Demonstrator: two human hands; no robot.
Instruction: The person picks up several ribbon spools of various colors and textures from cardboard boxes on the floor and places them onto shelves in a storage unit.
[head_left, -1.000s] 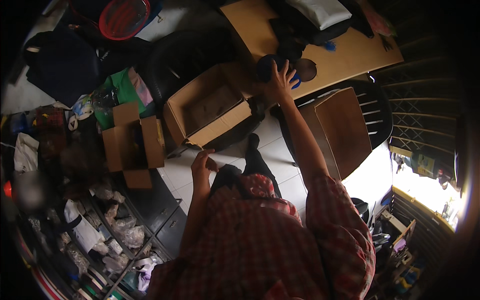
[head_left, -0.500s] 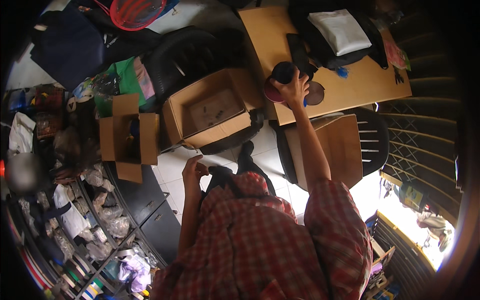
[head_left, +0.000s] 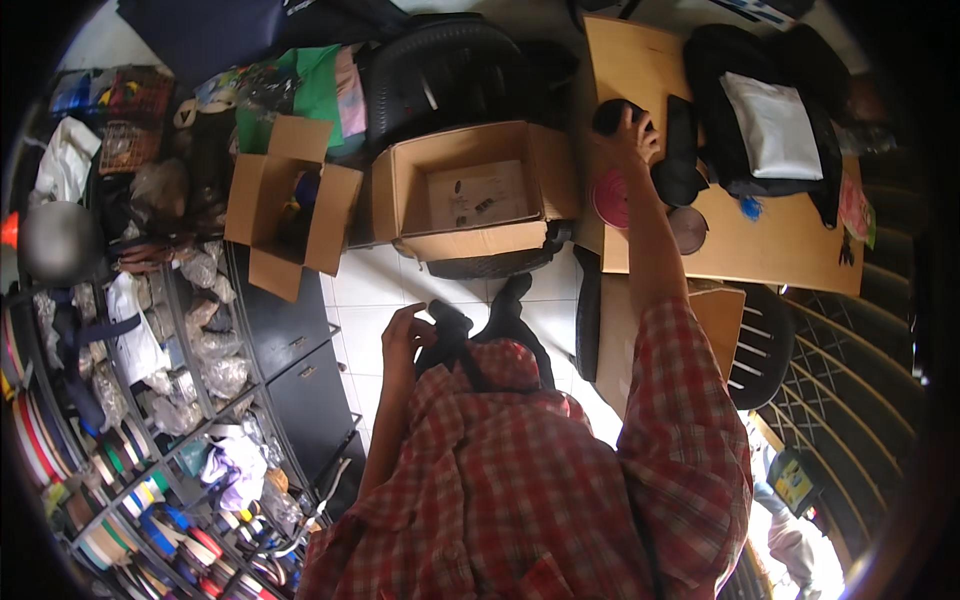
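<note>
My right hand (head_left: pixel 632 142) reaches out over the left side of the wooden table, its fingers closed round a dark round roll (head_left: pixel 612 116). Below that hand, a maroon roll (head_left: pixel 611 199) lies at the table's left edge. A brown disc-like roll (head_left: pixel 687 229) lies to the right of my forearm, close to a black roll (head_left: pixel 680 186). My left hand (head_left: pixel 404 336) hangs in front of my body, fingers loosely bent and apart, with nothing visible in it.
An open cardboard box (head_left: pixel 470 195) with small dark pieces inside sits on a chair ahead. Another open box (head_left: pixel 290 205) stands left of it. The table (head_left: pixel 630 60) carries a black bag (head_left: pixel 715 110) with a silver-white packet (head_left: pixel 772 125). Shelves (head_left: pixel 170 440) of bagged goods and rolls line the left.
The view has swung, shifting the table rightward. My right hand has moved farther away with the dark roll, leaving the maroon roll more exposed. My left hand stays in front of me.
</note>
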